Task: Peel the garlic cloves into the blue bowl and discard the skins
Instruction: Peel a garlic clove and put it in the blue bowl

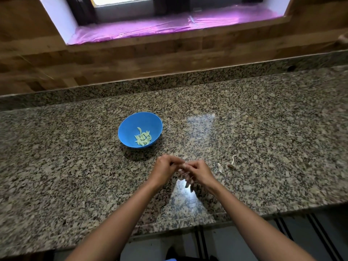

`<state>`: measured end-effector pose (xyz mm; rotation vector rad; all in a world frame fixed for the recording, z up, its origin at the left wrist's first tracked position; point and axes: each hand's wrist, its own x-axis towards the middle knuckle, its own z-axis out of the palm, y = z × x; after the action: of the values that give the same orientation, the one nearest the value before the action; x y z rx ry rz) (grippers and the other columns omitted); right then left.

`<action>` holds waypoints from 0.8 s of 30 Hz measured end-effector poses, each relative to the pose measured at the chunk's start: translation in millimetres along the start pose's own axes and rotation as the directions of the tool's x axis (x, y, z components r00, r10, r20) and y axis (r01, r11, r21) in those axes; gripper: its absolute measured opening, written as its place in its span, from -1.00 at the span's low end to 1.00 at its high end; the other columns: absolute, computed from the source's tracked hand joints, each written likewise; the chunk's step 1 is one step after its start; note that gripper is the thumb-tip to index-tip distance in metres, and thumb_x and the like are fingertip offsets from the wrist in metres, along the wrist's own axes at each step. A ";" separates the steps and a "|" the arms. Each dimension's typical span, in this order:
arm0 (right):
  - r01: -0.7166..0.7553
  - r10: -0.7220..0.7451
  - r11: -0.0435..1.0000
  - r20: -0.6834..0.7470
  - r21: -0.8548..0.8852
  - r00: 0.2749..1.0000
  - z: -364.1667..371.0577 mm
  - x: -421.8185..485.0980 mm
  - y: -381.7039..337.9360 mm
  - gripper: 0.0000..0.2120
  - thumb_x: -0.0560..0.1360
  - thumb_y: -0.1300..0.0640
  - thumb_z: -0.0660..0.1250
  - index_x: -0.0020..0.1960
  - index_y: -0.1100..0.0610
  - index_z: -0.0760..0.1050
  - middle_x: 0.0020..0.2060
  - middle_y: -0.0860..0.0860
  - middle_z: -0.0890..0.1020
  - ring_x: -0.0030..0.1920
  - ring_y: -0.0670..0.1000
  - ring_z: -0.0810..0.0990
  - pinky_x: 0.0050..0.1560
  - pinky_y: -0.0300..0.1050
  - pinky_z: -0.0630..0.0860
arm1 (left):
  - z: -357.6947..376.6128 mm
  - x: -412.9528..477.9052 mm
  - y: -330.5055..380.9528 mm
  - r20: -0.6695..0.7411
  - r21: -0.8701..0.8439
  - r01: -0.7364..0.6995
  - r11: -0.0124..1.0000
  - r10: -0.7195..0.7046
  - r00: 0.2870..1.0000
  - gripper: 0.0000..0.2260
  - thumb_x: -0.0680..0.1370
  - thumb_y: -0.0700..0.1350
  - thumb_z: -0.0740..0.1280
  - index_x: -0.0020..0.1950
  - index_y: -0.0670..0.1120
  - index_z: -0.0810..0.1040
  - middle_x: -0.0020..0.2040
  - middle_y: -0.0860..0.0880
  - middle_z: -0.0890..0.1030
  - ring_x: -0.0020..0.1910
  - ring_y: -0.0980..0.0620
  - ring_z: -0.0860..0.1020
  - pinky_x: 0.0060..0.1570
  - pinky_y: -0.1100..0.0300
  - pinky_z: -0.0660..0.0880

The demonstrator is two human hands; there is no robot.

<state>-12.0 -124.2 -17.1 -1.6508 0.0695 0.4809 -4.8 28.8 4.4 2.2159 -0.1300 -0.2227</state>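
Counter: speckled stone worktop (75, 166), gray and brown, running from side to side. Everything for the job sits on it.
Wall: brown wood boards (131, 59) stand behind the counter.
Window ledge: set into the wall at the top, covered with a shiny pink sheet (150, 29).
Blue bowl: the blue bowl (131, 125) stands on the counter, a little left of the middle. It is just past the hands and not touching them.
Left hand: the left hand (165, 169) has its fingers curled in. Its tips meet the other hand's tips and pinch something small above the counter.
Right hand: the right hand (199, 171) pinches the same small thing, and its other fingers hang down.
Peeled cloves: a small pale heap of peeled cloves (143, 139) lies in the bottom of the bowl.
Skins: a few pale skins (219, 166) lie on the counter to the right of the hands, near but not touching. They look very light, so a puff of air or a swinging arm could knock them to the floor. They are hard to spot on the speckled stone, so some may get missed.
Garlic clove: the garlic clove (183, 165) is tiny, pale and blurry between the fingertips. I think it is being peeled. A hard squeeze could make it pop out and roll off the edge. Sticky bits of skin could ride along into the bowl.
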 end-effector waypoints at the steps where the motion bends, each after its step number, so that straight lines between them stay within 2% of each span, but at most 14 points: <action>1: -0.019 0.019 1.000 0.039 0.011 0.999 -2.3 1.7 -2.0 -0.86 0.54 0.24 0.27 -0.02 0.25 0.60 -0.33 0.06 0.65 -0.50 -0.07 0.51 -0.52 -0.25 0.44 | -0.6 -0.2 1.0 -0.007 0.034 -0.029 0.999 0.030 1.000 -0.87 0.50 -0.20 0.38 0.02 -0.09 0.67 -0.11 0.05 0.68 -0.20 0.26 0.61 -0.18 0.39 0.55; 4: -0.004 0.012 0.993 0.064 -0.120 0.998 -8.0 9.3 -1.7 -0.87 0.51 0.16 0.32 -0.11 0.18 0.63 -0.31 0.08 0.67 -0.45 -0.02 0.52 -0.39 -0.15 0.46 | -6.1 1.7 -0.1 0.009 0.201 -0.142 0.969 0.143 0.990 -0.88 0.51 -0.21 0.37 0.01 -0.12 0.66 -0.13 -0.04 0.69 -0.22 0.13 0.63 -0.16 0.28 0.59; 7: 0.140 -0.136 0.880 0.042 -0.454 0.990 -9.4 11.7 -1.6 -0.83 0.49 0.06 0.33 -0.09 0.13 0.64 -0.28 0.13 0.67 -0.35 0.15 0.57 -0.28 0.01 0.54 | -9.4 1.4 3.2 0.081 0.250 -0.141 0.958 0.124 0.989 -0.91 0.53 -0.15 0.35 -0.08 -0.12 0.64 -0.27 -0.01 0.63 -0.38 0.12 0.53 -0.31 0.24 0.55; 10: 0.414 -0.456 0.540 0.159 -0.732 0.876 -11.4 9.8 -0.4 -0.78 0.54 0.11 0.23 -0.12 0.16 0.63 -0.37 0.04 0.63 -0.42 0.03 0.57 -0.34 -0.08 0.60 | -17.0 6.7 2.8 0.261 -0.083 0.238 0.968 -0.210 0.942 -0.88 0.51 -0.17 0.37 -0.16 -0.21 0.62 -0.35 -0.05 0.57 -0.43 0.08 0.45 -0.43 0.31 0.41; 12: 0.523 -0.633 0.261 0.265 -0.812 0.728 -12.5 12.4 3.2 -0.81 0.49 0.11 0.27 -0.18 0.12 0.63 -0.45 -0.02 0.59 -0.51 -0.06 0.51 -0.51 -0.24 0.52 | -24.8 8.3 0.4 0.443 -0.367 0.533 0.762 -0.360 0.821 -0.89 0.50 -0.25 0.35 -0.10 -0.30 0.59 -0.30 -0.10 0.58 -0.40 0.07 0.48 -0.40 0.29 0.43; 13: 0.524 -0.662 0.167 0.299 -0.835 0.688 -10.9 13.2 4.7 -0.88 0.45 0.12 0.33 -0.20 0.09 0.63 -0.47 -0.05 0.58 -0.53 -0.10 0.48 -0.56 -0.32 0.44 | -25.7 7.9 -1.5 0.467 -0.410 0.575 0.708 -0.378 0.799 -0.89 0.51 -0.26 0.35 -0.09 -0.31 0.58 -0.29 -0.11 0.59 -0.39 0.06 0.50 -0.39 0.29 0.45; 14: 0.494 -0.666 0.125 0.296 -0.861 0.684 -7.3 13.9 4.2 -0.91 0.44 0.11 0.37 -0.20 0.07 0.63 -0.46 -0.06 0.58 -0.53 -0.11 0.46 -0.56 -0.36 0.36 | -24.3 7.7 -3.1 0.431 -0.383 0.536 0.753 -0.367 0.824 -0.89 0.51 -0.25 0.35 -0.09 -0.30 0.59 -0.29 -0.12 0.59 -0.40 0.06 0.51 -0.38 0.28 0.47; 15: 0.445 -0.618 0.196 0.243 -0.874 0.748 -4.8 13.9 4.3 -0.88 0.47 0.08 0.35 -0.17 0.08 0.63 -0.42 -0.05 0.57 -0.50 -0.12 0.43 -0.52 -0.38 0.30 | -20.6 6.4 -4.6 0.332 -0.261 0.410 0.874 -0.318 0.888 -0.89 0.51 -0.22 0.36 -0.12 -0.27 0.61 -0.29 -0.13 0.61 -0.40 0.03 0.53 -0.38 0.25 0.49; 16: 0.382 -0.504 0.401 0.148 -0.833 0.851 -2.4 10.5 -0.1 -0.82 0.51 0.04 0.29 -0.15 0.09 0.62 -0.39 -0.03 0.56 -0.46 -0.11 0.41 -0.47 -0.37 0.27 | -16.6 5.3 -6.8 0.203 -0.059 0.211 0.976 -0.195 0.960 -0.89 0.51 -0.20 0.37 -0.12 -0.23 0.63 -0.28 -0.12 0.63 -0.39 0.00 0.56 -0.35 0.22 0.54; 18: 0.104 -0.075 0.942 0.100 -0.320 0.992 -5.5 4.1 -5.0 -0.77 0.53 0.05 0.25 -0.21 0.11 0.58 -0.38 -0.02 0.53 -0.44 -0.10 0.37 -0.43 -0.31 0.27 | -12.0 0.7 -13.3 0.034 0.245 -0.212 0.946 0.210 0.977 -0.92 0.51 -0.22 0.37 -0.06 -0.18 0.66 -0.21 -0.10 0.68 -0.30 0.02 0.63 -0.23 0.27 0.59; 20: -0.193 0.145 0.960 0.228 0.204 0.963 -10.8 -0.3 -6.7 -0.79 0.53 0.12 0.25 -0.23 0.15 0.56 -0.39 -0.03 0.54 -0.45 -0.10 0.39 -0.51 -0.30 0.28 | -12.4 0.5 -23.7 -0.031 0.295 -0.446 0.845 0.475 0.879 -0.91 0.49 -0.25 0.39 -0.03 -0.18 0.66 -0.17 -0.06 0.68 -0.24 0.11 0.63 -0.13 0.51 0.49; 21: -0.247 0.173 0.923 0.254 0.296 0.952 -12.3 -1.1 -6.6 -0.79 0.53 0.14 0.25 -0.23 0.16 0.57 -0.39 -0.03 0.54 -0.45 -0.11 0.40 -0.54 -0.31 0.28 | -11.9 1.0 -26.3 -0.040 0.294 -0.483 0.825 0.515 0.856 -0.91 0.48 -0.24 0.41 -0.04 -0.17 0.66 -0.17 -0.05 0.68 -0.24 0.12 0.62 -0.15 0.57 0.45; 22: -0.231 0.161 0.931 0.247 0.284 0.956 -12.9 -1.6 -7.0 -0.80 0.52 0.14 0.27 -0.23 0.16 0.58 -0.40 -0.02 0.54 -0.46 -0.11 0.40 -0.53 -0.30 0.30 | -9.7 0.2 -26.1 -0.046 0.267 -0.449 0.853 0.477 0.878 -0.92 0.48 -0.21 0.42 -0.05 -0.16 0.66 -0.19 -0.04 0.67 -0.27 0.11 0.61 -0.19 0.55 0.45; 24: 0.059 -0.039 0.982 0.114 -0.180 0.993 -10.4 0.7 -3.3 -0.84 0.51 0.14 0.30 -0.19 0.15 0.61 -0.41 -0.02 0.56 -0.45 -0.11 0.43 -0.45 -0.27 0.39 | -4.1 -3.2 -21.6 -0.011 0.065 -0.166 0.984 0.167 0.986 -0.91 0.50 -0.15 0.40 -0.09 -0.16 0.66 -0.28 -0.04 0.64 -0.38 0.04 0.54 -0.37 0.40 0.44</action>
<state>-7.5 -133.5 -13.6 -1.7981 -0.1001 0.5527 -6.9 45.6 -9.9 2.2561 -0.3163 -0.1093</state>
